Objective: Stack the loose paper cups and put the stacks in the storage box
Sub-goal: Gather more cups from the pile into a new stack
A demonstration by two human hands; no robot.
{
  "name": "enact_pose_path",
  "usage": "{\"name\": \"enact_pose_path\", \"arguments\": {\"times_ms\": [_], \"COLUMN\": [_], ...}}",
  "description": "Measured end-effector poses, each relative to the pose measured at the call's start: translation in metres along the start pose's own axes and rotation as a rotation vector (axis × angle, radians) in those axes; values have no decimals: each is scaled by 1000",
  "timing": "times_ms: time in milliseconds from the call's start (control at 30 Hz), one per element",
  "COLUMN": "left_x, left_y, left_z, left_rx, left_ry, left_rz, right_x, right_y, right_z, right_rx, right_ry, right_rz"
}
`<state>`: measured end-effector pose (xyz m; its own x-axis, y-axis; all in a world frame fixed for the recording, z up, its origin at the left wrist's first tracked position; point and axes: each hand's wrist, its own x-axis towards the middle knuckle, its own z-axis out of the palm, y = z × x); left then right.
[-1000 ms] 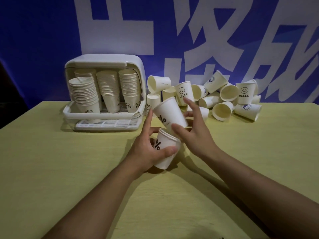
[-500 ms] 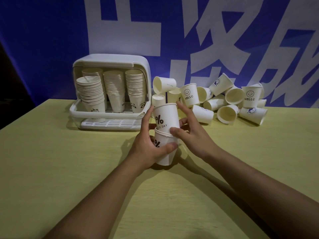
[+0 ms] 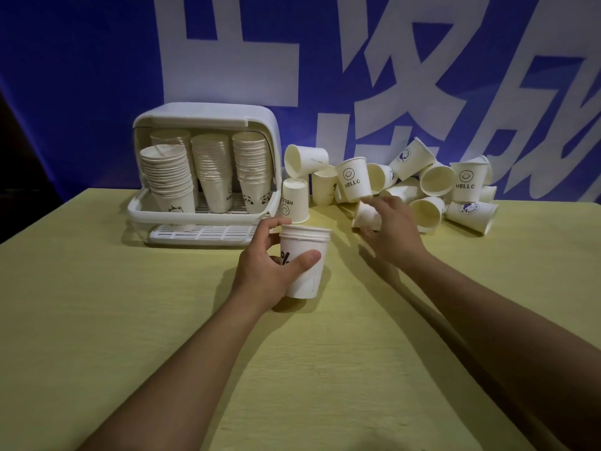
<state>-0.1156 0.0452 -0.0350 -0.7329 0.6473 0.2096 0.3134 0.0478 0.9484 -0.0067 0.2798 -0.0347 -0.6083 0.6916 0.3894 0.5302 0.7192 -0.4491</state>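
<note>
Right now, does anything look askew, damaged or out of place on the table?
Nothing damaged or spilled. The heap of loose paper cups lies jumbled, most on their sides, one upside down beside the storage box. The front-left stack in the box leans slightly. The left hand grips a short nested stack; the right hand reaches a fallen cup.

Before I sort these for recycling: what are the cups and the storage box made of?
The stacked cups in the left hand look like matte white paper: rolled rims, printed marks. The storage box looks like smooth, slightly glossy white plastic, with moulded rounded corners and a slotted tray. Any lining inside the cups cannot be seen.
</note>
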Motion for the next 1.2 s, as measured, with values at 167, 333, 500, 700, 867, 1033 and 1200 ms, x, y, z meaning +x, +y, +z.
{"name": "enact_pose_path", "arguments": {"times_ms": [167, 333, 500, 700, 867, 1033, 1200], "left_x": [2, 1, 0, 0, -2, -5, -5], "left_y": [-1, -6, -7, -8, -5, -4, -1], "left_z": [-2, 2, 3, 2, 1, 3, 3], "left_rx": [-8, 6, 8, -8, 3, 26, 89], "left_ry": [-20, -97, -136, -128, -175, -229, -215], "left_rz": [-23, -14, 9, 14, 41, 20, 8], "right_x": [12, 12, 13, 20, 13, -14, -39], "right_y": [29, 29, 32, 28, 13, -35, -70], "right_z": [6, 5, 10, 12, 1, -21, -28], "right_rx": [-194, -178, -332, -203, 160, 548, 676], "right_ry": [-96, 11, -43, -121, -85, -109, -214], "right_rz": [83, 1, -128, -128, -108, -199, -229]}}
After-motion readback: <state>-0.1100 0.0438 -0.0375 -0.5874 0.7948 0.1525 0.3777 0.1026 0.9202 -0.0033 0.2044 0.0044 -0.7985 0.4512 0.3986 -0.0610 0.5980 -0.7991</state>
